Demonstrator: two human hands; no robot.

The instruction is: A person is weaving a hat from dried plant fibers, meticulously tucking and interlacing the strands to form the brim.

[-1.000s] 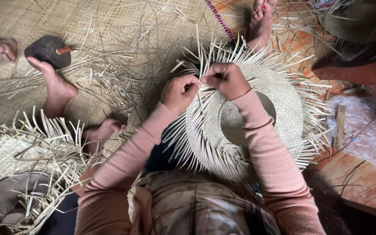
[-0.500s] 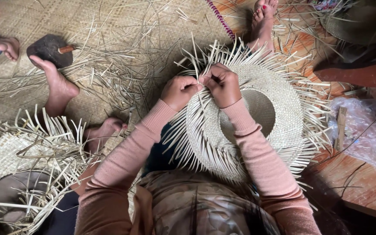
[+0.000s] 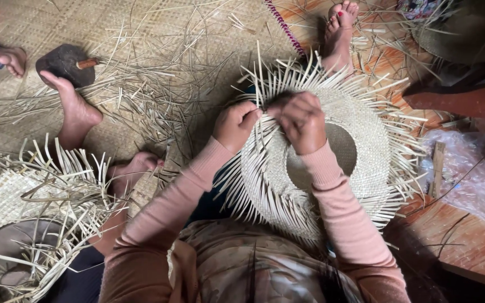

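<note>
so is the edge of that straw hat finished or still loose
Still loose. The straw hat has unwoven strips sticking out all round its brim, and the left hand and right hand pinch strips at its upper edge.

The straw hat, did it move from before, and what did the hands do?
The straw hat turned a little in the lap, its round opening sliding toward the right. The left hand and right hand stayed close together at its top edge, pinching the loose strips, shifting only slightly. Nothing was let go. The woven mat, the dark stone tool and the second hat on the left stayed put.
</note>
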